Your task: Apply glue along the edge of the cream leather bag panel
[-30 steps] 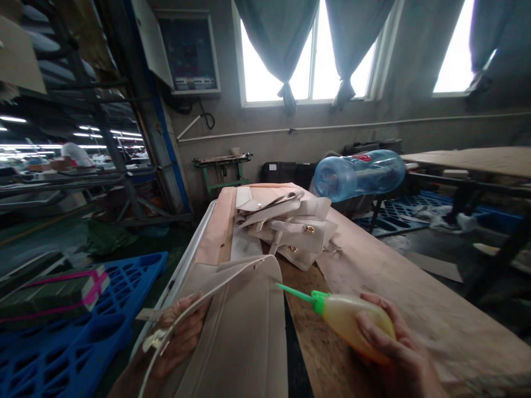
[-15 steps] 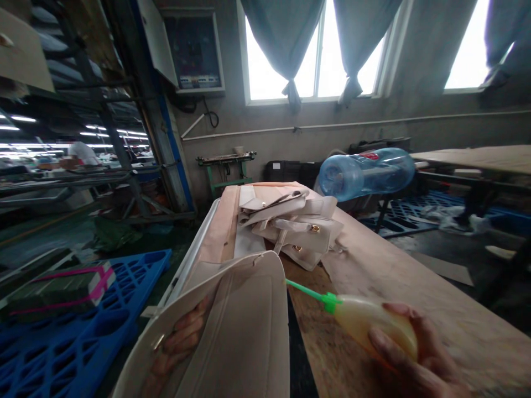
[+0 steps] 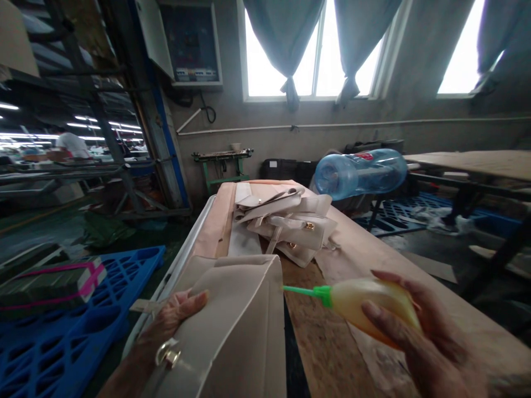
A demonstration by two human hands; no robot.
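Bag panel [image 3: 244,326] is lying at the table's [image 3: 415,287] near edge, left hand [image 3: 174,320] gripping its left side. Right hand [image 3: 418,342] is squeezing the glue bottle [image 3: 369,307]; nozzle is nearly touching the right edge. Judgement: steady pressure, thin bead.

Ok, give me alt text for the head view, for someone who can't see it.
A left hand holds a beige bag on a wooden table, while the right hand aims a yellow squeeze bottle with its green nozzle at the bag's edge. More beige bags lie piled farther along the table.
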